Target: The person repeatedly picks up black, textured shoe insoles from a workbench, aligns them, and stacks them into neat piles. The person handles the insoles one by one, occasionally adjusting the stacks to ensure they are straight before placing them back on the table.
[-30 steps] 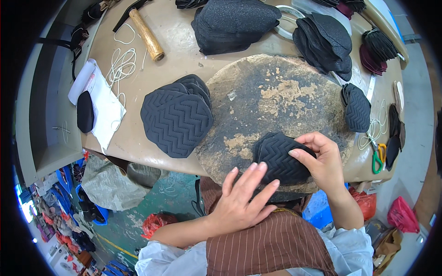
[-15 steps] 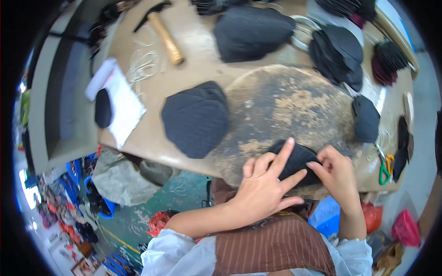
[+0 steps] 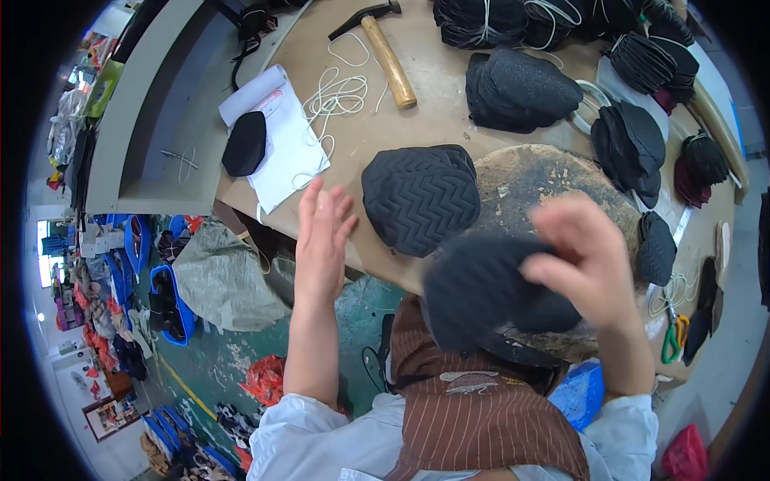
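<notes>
The black piece (image 3: 480, 284) extends left from the right hand's (image 3: 592, 260) curled, gripping fingers; the left hand (image 3: 321, 244) is outstretched, empty.

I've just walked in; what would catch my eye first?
Probably the blurred dark piece in the right hand, at the near edge of the round, scuffed block. Next, the zigzag-quilted stack left of it, and the wooden-handled hammer farther back on the table.

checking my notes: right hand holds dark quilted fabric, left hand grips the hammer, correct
Not quite: the head view shows the left hand empty, with the wooden-handled hammer lying on the table. The right hand does hold dark quilted fabric.
</notes>
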A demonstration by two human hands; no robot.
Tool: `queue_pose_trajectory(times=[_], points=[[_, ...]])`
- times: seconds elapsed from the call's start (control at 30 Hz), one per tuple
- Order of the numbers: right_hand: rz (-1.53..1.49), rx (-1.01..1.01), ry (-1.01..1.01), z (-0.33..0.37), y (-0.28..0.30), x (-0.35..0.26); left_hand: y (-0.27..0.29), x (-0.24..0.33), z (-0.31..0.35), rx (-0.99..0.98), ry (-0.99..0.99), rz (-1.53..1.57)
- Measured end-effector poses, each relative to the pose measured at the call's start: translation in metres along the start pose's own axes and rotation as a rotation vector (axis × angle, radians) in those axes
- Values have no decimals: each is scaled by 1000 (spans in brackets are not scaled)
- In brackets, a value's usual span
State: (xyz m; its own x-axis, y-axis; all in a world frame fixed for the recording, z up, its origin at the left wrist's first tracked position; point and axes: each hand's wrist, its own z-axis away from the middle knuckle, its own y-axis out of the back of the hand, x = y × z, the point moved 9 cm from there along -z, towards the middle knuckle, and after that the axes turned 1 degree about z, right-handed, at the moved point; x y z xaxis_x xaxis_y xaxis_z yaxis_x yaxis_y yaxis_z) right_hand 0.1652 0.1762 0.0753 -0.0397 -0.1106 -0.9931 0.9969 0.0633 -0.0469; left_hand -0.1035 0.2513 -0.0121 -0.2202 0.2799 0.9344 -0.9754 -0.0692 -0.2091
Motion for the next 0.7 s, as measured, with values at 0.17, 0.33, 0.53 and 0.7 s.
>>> queue_pose_trajectory(times=[0.17,0.33,0.53,0.7], points=[[840,-62,159,-86,-15,25,-40,1,-14,-256,180,54],[1045,-379,28,-91,-43,52,-56,-7,-14,-346,-114,-428],[645,-225,482,-33,-40,15,-85,14,35,-371,-450,-399],[762,-108,512,2,-24,13,-96,14,77,-635,-1012,-410]])
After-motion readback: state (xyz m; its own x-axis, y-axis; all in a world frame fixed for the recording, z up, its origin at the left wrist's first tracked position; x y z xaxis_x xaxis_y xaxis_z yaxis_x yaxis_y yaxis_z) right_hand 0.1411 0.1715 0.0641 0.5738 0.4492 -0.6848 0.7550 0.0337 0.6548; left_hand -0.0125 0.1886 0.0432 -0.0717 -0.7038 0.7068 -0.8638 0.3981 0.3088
